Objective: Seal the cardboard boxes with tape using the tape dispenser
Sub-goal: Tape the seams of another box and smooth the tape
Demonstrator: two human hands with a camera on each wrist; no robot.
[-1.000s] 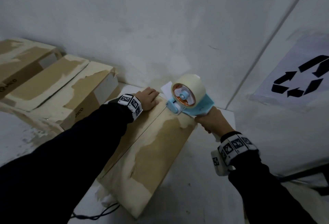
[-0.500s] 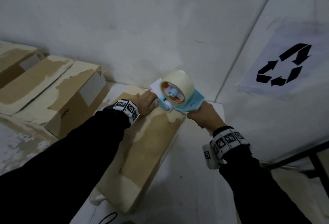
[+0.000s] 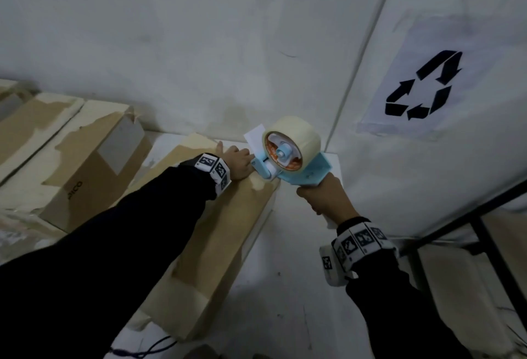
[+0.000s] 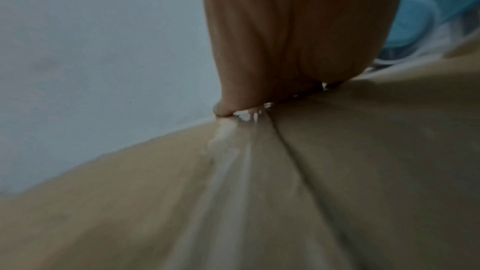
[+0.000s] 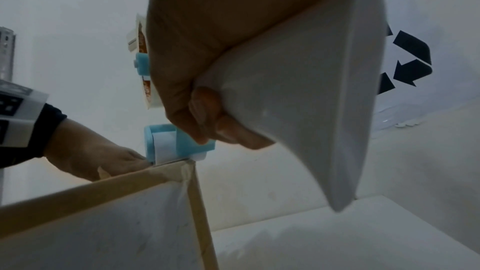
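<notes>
Left hand [image 3: 238,162], fingers flat, pins box [image 3: 216,233] flaps together; right hand [image 3: 325,197] clenches tape dispenser [image 3: 288,153] handle at box's 1 o'clock corner, likely starting seam.

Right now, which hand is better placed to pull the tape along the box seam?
Right. The right hand grips the blue tape dispenser at the brown cardboard box's far end; the left hand only presses the flaps.
</notes>
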